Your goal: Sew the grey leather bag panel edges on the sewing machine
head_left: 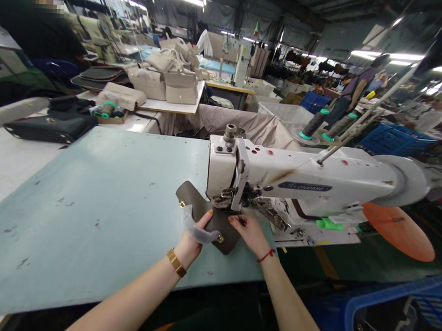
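Observation:
A dark grey-brown bag flap (pixel 194 196) lies aslant on the table, its far edge under the head of a white sewing machine (pixel 224 170). It carries a handle wrapped in pale grey film (pixel 196 230), fixed by gold-coloured fittings at both ends. My left hand (pixel 194 240) reaches through the handle and grips the flap, thumb on top. Close to the needle area, my right hand (pixel 250 230) is closed in a pinch at the flap's right side. Something small and dark shows at its fingertips; I cannot make out what it is.
The pale blue tabletop (pixel 95 204) spreads leftward. Beige bags (pixel 180 85) are piled behind it, with a black bag (pixel 54 126) at far left. Thread cones (pixel 314 123) stand behind the machine. A blue crate (pixel 350 308) holding dark pieces is at lower right. Other people are in the background.

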`<action>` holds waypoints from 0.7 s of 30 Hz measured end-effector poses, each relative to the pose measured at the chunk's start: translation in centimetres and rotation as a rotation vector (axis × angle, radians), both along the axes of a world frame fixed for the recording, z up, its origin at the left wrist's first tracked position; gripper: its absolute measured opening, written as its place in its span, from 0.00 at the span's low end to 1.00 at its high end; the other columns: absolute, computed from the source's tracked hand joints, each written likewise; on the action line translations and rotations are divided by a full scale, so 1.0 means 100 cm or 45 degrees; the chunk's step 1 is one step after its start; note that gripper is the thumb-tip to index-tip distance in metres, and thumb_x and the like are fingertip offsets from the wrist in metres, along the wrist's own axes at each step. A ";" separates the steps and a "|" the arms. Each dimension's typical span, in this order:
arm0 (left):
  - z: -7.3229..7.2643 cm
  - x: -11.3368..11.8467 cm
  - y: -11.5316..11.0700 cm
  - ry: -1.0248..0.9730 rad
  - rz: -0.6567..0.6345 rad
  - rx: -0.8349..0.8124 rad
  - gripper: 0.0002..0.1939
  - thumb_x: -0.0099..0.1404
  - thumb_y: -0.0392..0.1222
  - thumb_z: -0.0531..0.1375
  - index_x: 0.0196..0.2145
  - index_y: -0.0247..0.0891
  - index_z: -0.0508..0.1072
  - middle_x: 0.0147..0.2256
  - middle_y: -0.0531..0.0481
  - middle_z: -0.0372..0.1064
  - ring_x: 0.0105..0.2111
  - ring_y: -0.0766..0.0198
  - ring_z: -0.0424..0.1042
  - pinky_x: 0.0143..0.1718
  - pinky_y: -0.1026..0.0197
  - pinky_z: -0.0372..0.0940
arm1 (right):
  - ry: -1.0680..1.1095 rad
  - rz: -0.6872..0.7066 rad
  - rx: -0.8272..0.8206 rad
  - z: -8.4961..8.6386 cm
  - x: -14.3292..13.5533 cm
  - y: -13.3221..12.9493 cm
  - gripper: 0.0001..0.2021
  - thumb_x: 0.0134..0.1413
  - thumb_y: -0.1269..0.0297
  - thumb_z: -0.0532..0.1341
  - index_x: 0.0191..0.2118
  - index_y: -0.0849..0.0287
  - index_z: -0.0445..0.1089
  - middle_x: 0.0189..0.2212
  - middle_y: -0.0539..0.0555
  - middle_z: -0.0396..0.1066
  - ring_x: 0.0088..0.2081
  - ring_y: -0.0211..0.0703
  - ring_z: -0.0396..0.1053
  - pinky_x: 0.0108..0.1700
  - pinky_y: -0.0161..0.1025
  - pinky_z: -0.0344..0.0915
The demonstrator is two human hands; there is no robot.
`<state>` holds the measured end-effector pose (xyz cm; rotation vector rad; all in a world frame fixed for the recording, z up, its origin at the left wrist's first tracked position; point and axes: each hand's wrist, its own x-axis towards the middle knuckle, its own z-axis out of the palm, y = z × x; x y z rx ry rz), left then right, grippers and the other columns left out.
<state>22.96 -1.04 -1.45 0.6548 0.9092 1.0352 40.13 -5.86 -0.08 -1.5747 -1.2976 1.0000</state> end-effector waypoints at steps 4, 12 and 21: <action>-0.003 0.013 -0.013 -0.157 0.129 -0.033 0.31 0.52 0.36 0.67 0.49 0.49 0.57 0.51 0.47 0.66 0.47 0.54 0.72 0.42 0.53 0.73 | -0.098 0.002 0.046 0.008 0.014 0.003 0.17 0.53 0.52 0.60 0.26 0.62 0.73 0.22 0.51 0.68 0.27 0.40 0.62 0.28 0.33 0.53; -0.004 0.008 -0.004 -0.162 0.115 -0.062 0.32 0.50 0.33 0.69 0.48 0.48 0.57 0.43 0.49 0.71 0.35 0.60 0.76 0.38 0.55 0.74 | -0.147 -0.011 0.043 0.005 0.005 -0.002 0.18 0.54 0.52 0.59 0.24 0.62 0.69 0.20 0.49 0.64 0.24 0.37 0.59 0.27 0.33 0.50; -0.001 0.010 -0.003 -0.055 0.127 -0.009 0.29 0.49 0.36 0.69 0.45 0.47 0.59 0.43 0.50 0.71 0.38 0.58 0.76 0.39 0.56 0.74 | -0.079 -0.016 0.052 0.009 0.006 0.001 0.17 0.53 0.53 0.60 0.21 0.61 0.66 0.18 0.48 0.60 0.23 0.36 0.55 0.26 0.33 0.49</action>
